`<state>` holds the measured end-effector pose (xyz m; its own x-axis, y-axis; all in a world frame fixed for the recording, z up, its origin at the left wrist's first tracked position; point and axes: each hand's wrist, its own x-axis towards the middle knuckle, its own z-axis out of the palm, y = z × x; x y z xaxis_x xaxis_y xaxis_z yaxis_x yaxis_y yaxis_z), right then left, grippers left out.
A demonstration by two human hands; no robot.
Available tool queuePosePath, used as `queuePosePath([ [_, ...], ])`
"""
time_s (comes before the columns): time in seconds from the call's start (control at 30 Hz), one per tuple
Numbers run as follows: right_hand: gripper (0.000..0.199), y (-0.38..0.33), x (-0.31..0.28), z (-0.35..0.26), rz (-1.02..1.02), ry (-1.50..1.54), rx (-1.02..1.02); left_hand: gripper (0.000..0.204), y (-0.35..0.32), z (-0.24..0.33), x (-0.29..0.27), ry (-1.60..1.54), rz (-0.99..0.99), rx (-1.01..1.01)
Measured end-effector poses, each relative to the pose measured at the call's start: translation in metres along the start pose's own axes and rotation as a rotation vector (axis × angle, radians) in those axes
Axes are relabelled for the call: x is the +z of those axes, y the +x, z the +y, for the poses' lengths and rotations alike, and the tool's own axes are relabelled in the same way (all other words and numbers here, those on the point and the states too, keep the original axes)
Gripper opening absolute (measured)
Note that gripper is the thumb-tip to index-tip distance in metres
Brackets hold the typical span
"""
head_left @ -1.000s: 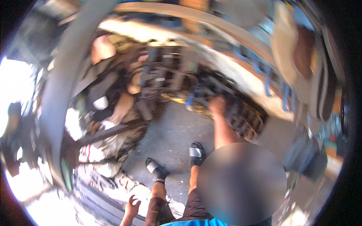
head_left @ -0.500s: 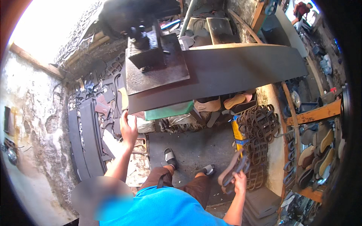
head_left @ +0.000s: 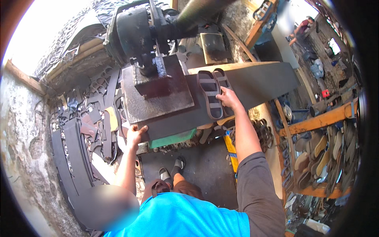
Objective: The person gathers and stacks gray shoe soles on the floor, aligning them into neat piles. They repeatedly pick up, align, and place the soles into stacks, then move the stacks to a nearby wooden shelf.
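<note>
This is a small sandal-making workshop. A heavy black press machine point(head_left: 146, 43) stands over a steel platen point(head_left: 156, 94), with a long dark rubber sheet point(head_left: 256, 81) laid across its bed and a sole-shaped cutting die point(head_left: 211, 93) lying on the sheet. Offcuts of dark rubber point(head_left: 92, 118) with sole-shaped holes are heaped along the rough wall point(head_left: 23, 134). An orange rack point(head_left: 316, 120) at the right holds stacked cut soles point(head_left: 319, 152).
</note>
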<state>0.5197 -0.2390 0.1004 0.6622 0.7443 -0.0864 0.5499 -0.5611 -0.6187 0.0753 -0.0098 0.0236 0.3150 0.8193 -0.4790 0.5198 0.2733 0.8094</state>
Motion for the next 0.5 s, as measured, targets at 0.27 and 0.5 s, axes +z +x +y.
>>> queuePosePath([
  [0.27, 0.037, -0.036, 0.094, -0.036, 0.334, -0.365, 0.006, 0.025, 0.017, 0.003, -0.002, -0.652, -0.098, -0.002],
  [0.5, 0.04, -0.132, 0.051, -0.154, 0.428, 0.205, 0.023, 0.031, 0.001, -0.022, -0.038, -0.69, -0.028, -0.211],
])
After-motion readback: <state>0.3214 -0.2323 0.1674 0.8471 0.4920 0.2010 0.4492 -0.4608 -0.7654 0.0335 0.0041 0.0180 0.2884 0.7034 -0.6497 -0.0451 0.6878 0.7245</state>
